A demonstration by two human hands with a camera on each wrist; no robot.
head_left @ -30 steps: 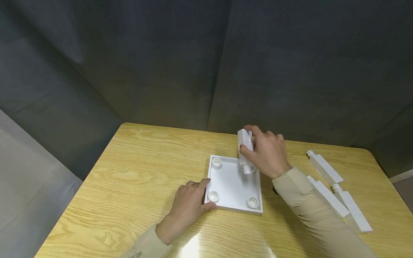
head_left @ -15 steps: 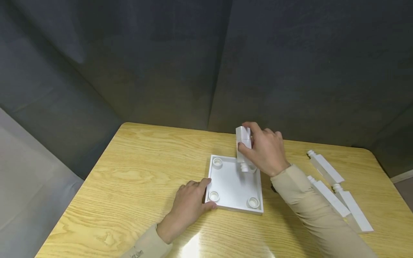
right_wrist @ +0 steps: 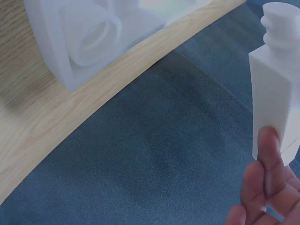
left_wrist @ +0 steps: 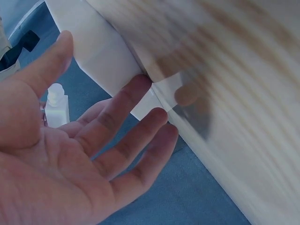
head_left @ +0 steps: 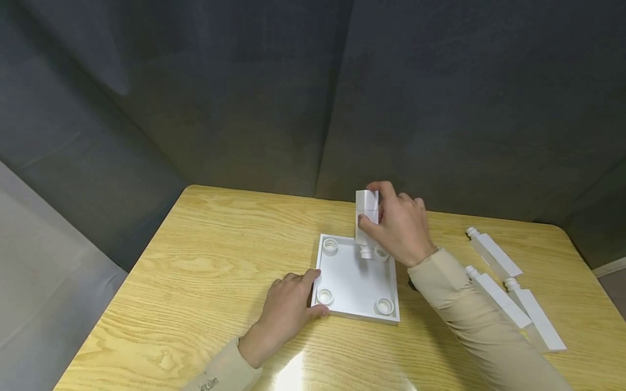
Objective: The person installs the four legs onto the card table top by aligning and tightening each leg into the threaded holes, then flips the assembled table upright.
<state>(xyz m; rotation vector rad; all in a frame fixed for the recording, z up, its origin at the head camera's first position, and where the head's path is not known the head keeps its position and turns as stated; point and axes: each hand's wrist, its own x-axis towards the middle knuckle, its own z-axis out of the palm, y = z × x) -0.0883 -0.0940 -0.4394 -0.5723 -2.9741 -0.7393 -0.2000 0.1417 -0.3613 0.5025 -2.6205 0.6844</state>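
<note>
A square white tabletop [head_left: 354, 279], tray-like with a raised rim, lies underside up with a round threaded socket [head_left: 385, 307] in each corner. My left hand [head_left: 286, 307] rests against its near-left corner, thumb at the front rim and index finger on the left one. In the left wrist view, the fingers [left_wrist: 124, 105] are spread and touch the side wall. My right hand [head_left: 403, 228] grips a white square table leg [head_left: 367, 203] upright between thumb and fingers. The leg's threaded end points down, over the tabletop just left of the far-right socket [head_left: 381, 253].
Three more white legs with threaded ends, a far one [head_left: 498, 255], a middle one [head_left: 501, 301] and a near one [head_left: 538, 320], lie at the right of the wooden table [head_left: 195, 271]. A dark curtain [head_left: 244, 108] hangs behind the table's far edge.
My right hand has moved slightly left and away with the leg, which now stands straighter, uncovering more of the far-right socket. My left hand stays at the tabletop's corner.
</note>
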